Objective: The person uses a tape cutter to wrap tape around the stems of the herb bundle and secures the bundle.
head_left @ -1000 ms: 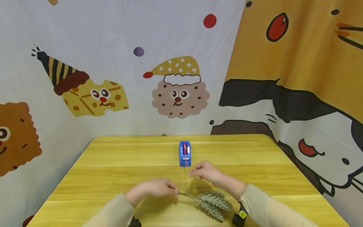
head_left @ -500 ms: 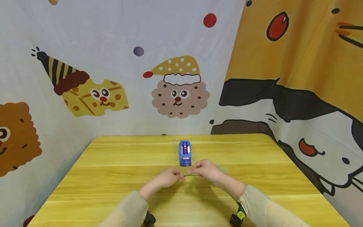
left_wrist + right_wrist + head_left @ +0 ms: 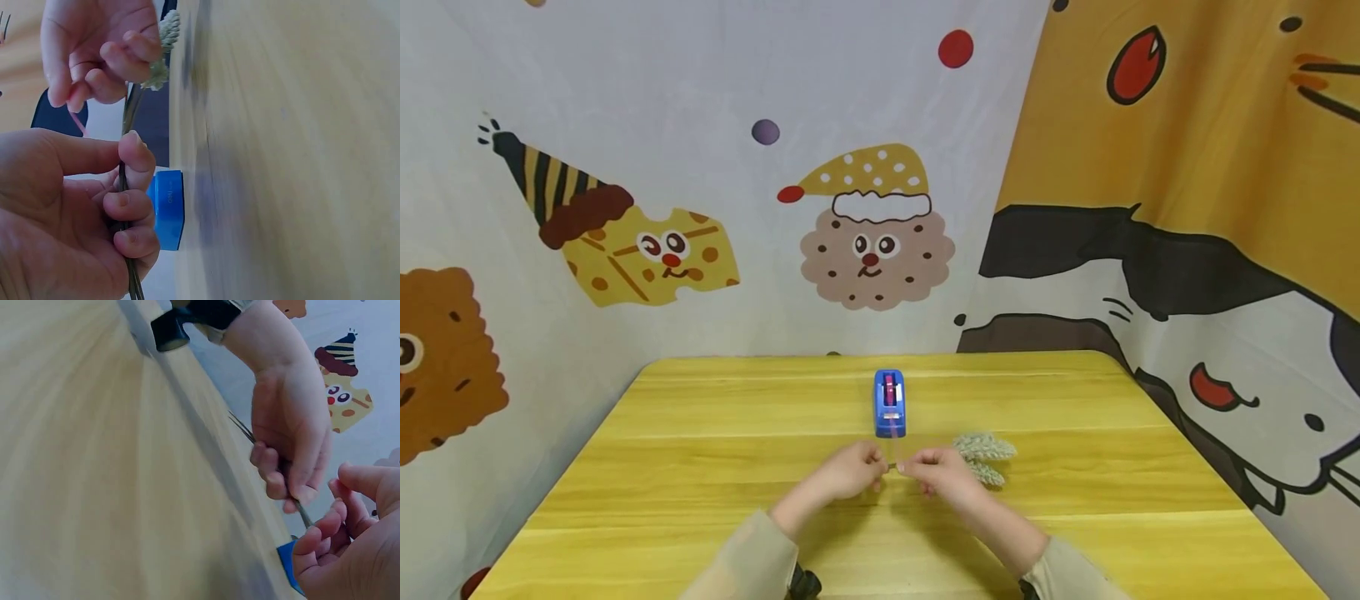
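My left hand [image 3: 853, 469] pinches a bundle of thin dark stems [image 3: 131, 262] between thumb and fingers, their ends running through the palm. The stems belong to a bunch of dried grass [image 3: 987, 450], whose pale green fluffy heads show to the right, beyond my right hand [image 3: 942, 472]. Thumb and forefinger of that hand pinch the end of a clear adhesive tape strip [image 3: 896, 448], faint in the head view. The strip runs from a blue tape dispenser [image 3: 890, 403] with a pink core. Both hands are close together, just in front of the dispenser. Stem and tape seem to meet between them; contact is unclear.
The wood-grain table [image 3: 700, 417] lies beneath both hands. A cartoon-printed curtain [image 3: 700, 83] hangs behind it and along its sides. A black wrist camera [image 3: 172, 331] shows on the left wrist.
My left hand has carried the dried grass forward and rightward to the tape. The heads now lie beyond my right hand, which has shifted slightly toward me. The dispenser has stayed put.
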A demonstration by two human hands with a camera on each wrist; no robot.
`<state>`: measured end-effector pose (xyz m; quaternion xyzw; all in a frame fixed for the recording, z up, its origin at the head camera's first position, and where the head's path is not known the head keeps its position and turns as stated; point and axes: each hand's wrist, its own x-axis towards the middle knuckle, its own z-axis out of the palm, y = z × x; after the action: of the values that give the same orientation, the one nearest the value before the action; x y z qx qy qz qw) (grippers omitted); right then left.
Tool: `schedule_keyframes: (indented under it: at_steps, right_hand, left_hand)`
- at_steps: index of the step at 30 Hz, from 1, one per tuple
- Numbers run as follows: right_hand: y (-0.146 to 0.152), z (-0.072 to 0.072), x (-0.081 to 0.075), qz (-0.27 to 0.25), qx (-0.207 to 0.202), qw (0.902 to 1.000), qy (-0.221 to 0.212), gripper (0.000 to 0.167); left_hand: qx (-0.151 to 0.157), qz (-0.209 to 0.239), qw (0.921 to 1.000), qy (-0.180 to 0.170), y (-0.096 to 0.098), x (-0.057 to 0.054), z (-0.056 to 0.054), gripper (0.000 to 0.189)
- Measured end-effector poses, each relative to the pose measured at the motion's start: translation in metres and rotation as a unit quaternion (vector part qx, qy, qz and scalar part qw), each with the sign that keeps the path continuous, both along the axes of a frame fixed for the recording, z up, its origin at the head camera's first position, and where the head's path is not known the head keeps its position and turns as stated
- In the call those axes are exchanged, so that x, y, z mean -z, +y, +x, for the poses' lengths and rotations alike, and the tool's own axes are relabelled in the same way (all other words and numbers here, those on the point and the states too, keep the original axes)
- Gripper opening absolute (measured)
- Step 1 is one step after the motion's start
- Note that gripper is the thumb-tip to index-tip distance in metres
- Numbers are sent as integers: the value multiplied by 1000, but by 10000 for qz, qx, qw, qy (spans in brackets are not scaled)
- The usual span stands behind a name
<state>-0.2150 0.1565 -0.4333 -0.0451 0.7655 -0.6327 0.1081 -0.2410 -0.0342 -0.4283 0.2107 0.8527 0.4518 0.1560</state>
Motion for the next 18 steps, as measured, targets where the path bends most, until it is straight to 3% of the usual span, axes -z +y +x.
schedule_keyframes:
  at_steps: [10,18]
  right_hand:
    - [-11,14,28,-930,682,9922,-465,28]
    - [-12,17,36,-1128,806,9887,-570,27]
  left_hand:
    - [-48,13,10000,54,0,5,2,15]
    - [35,-22,9999,161,0,5,7,13]
